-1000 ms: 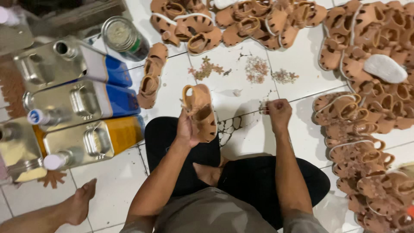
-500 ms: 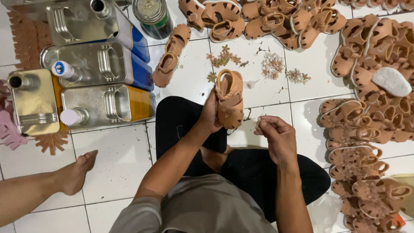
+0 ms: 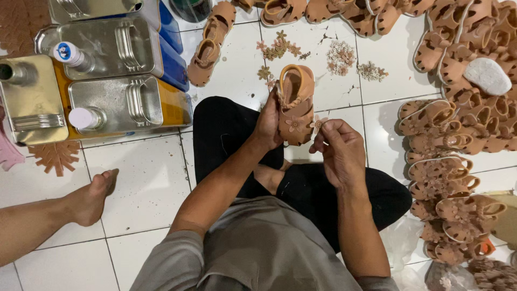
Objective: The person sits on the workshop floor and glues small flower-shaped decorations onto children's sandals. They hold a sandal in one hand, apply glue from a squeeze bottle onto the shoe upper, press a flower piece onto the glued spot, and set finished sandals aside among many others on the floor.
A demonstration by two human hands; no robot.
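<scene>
The left hand (image 3: 269, 125) grips a small tan sandal (image 3: 295, 105) by its left edge, holding it up over the person's crossed legs with its long axis running away from the body, heel strap at the far end and toe end nearest the wrist. A flower ornament already sits on the sandal's front band. The right hand (image 3: 338, 144) is just beside the sandal's lower right edge, thumb and fingertips pinched on a small pale flower piece (image 3: 318, 123) that almost touches the band; this hand is the nearer one to that spot. The sandal looks like smooth, matte moulded rubber or plastic with a curved loop strap. On the white tiled floor (image 3: 145, 178) beyond it lie loose flower pieces (image 3: 340, 55) in little heaps. Rows of matching sandals (image 3: 447, 161) are stacked to the right, and shiny metal cans (image 3: 116, 97) with blue and orange sides stand to the left.
</scene>
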